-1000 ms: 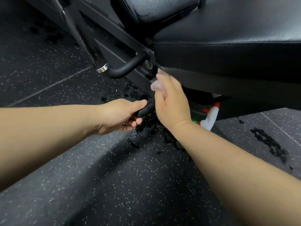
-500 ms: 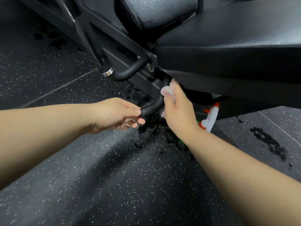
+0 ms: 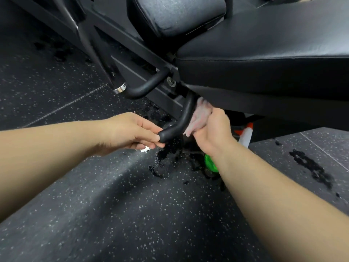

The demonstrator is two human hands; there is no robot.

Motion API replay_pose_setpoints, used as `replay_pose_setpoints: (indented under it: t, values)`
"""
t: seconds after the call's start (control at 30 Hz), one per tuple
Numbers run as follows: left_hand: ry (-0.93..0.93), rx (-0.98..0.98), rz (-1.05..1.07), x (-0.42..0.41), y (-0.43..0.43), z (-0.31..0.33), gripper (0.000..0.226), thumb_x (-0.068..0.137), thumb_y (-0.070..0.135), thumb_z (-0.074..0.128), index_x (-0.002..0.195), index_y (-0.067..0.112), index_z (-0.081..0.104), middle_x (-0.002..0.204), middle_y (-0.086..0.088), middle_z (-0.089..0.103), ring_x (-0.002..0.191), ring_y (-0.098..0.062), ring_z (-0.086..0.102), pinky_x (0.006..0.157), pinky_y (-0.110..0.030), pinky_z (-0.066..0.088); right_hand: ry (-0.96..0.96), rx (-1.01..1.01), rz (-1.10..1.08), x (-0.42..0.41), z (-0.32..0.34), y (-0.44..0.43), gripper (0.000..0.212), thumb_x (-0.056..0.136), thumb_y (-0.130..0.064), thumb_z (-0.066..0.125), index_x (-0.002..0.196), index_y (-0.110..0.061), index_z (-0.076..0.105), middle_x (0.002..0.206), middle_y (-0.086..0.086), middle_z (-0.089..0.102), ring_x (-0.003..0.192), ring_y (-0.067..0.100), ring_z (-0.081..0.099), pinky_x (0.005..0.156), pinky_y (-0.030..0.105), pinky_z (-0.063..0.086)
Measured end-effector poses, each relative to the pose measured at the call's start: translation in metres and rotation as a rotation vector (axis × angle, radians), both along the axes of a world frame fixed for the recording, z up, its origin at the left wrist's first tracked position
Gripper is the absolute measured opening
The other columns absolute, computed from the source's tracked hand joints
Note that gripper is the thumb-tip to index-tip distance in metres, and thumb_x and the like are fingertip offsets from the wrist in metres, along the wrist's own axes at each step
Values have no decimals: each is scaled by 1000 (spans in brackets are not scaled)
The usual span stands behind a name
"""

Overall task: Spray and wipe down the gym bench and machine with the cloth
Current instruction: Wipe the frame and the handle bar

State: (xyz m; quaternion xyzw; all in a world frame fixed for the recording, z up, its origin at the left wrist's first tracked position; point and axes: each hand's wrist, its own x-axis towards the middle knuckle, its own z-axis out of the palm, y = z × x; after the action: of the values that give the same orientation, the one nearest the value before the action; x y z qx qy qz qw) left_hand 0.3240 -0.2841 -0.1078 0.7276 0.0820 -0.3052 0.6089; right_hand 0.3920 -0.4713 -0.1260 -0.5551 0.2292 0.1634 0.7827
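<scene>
Spray bottle point(image 3: 245, 138) sits behind right hand point(image 3: 215, 133) gripping cloth point(image 3: 198, 120).

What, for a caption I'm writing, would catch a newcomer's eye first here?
At centre, the left hand pinches the tip of a curved black handle under the bench pad while the right hand presses a pale cloth against it. Dark wet splashes stain the speckled floor below.

- The right hand point(image 3: 213, 133) has slid down the handle point(image 3: 182, 122) from just under the bench point(image 3: 264, 59) to the right side of the bend.
- The cloth point(image 3: 198, 118), earlier a scrap at the fingertips, now shows as a bigger wad against the bar, though it is blurred and contact is probable, not certain.
- The left hand point(image 3: 130, 133) has loosened from a wrap over the handle's end to a fingertip pinch.
- The handle's shaft, covered before, now shows.
</scene>
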Motion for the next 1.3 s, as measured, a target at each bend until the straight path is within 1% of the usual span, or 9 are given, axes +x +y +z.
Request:
replay_pose_setpoints:
  t: [0.1, 0.27, 0.43, 0.7, 0.87, 1.0, 1.1, 1.2, 1.3]
  values:
    - [-57, 72, -51, 0, 4, -1, 17, 89, 8, 65, 93, 16, 79, 96, -11, 75, 81, -18, 57, 74, -26, 44, 32, 125, 98, -9, -6, 18, 55, 106, -44, 31, 142, -7, 49, 118, 4, 66, 106, 23, 63, 101, 38, 46]
    - [-61, 39, -51, 1, 4, -3, 19, 89, 7, 66, 94, 19, 79, 88, -2, 77, 71, -3, 62, 67, -20, 46, 124, 235, 260, -57, -23, -9, 36, 106, -42, 31, 132, -37, 57, 148, 14, 47, 142, 39, 33, 121, 54, 18]
    - [-44, 99, -12, 9, 11, -7, 13, 76, 17, 79, 89, 20, 79, 73, 3, 73, 59, -3, 57, 52, -12, 43, 41, 234, 107, -10, -10, -8, 56, 104, -38, 38, 142, 2, 45, 140, 24, 53, 131, 34, 52, 111, 45, 39]
    - [46, 71, 61, -2, 20, -21, 14, 77, 18, 80, 89, 22, 78, 90, -5, 76, 77, -7, 67, 75, -24, 51, -1, 345, 109, 11, -9, 14, 50, 99, -30, 47, 143, -6, 49, 146, 17, 50, 136, 34, 46, 116, 46, 33]
    - [53, 64, 235, 5, 18, -27, 11, 88, 10, 66, 95, 15, 73, 95, -10, 75, 74, -11, 63, 58, -15, 45, 146, 296, 74, -24, 7, 11, 40, 106, -32, 40, 127, -4, 60, 112, 10, 71, 102, 24, 68, 58, 22, 58]
    - [70, -128, 352, 28, 0, -25, 16, 97, 22, 54, 100, 16, 69, 92, -3, 73, 70, -12, 61, 59, -19, 47, 97, -195, 285, -70, 4, 10, 38, 107, -28, 36, 123, 0, 57, 92, 12, 75, 82, 24, 71, 64, 25, 54]
    - [137, -221, 390, 46, -19, -23, 23, 101, 33, 45, 108, 20, 64, 95, -2, 68, 73, -14, 60, 61, -24, 47, -148, -479, 103, -62, 6, 16, 22, 105, -22, 40, 98, -9, 56, 66, 9, 57, 57, 19, 53, 54, 20, 46]
    - [184, -237, 395, 50, -25, -23, 31, 103, 38, 40, 115, 20, 62, 102, -4, 67, 78, -15, 59, 61, -25, 46, -412, -671, 97, -38, 11, 28, 16, 94, -32, 48, 102, -39, 60, 111, -1, 58, 102, 16, 56, 93, 31, 43]
    - [221, -293, 271, 52, -23, -14, 38, 105, 38, 32, 114, 17, 63, 96, -5, 70, 73, -16, 59, 60, -25, 48, -570, -790, 223, -54, -2, 35, 37, 100, -21, 47, 134, -31, 58, 152, -19, 36, 143, -3, 26, 120, 25, 22]
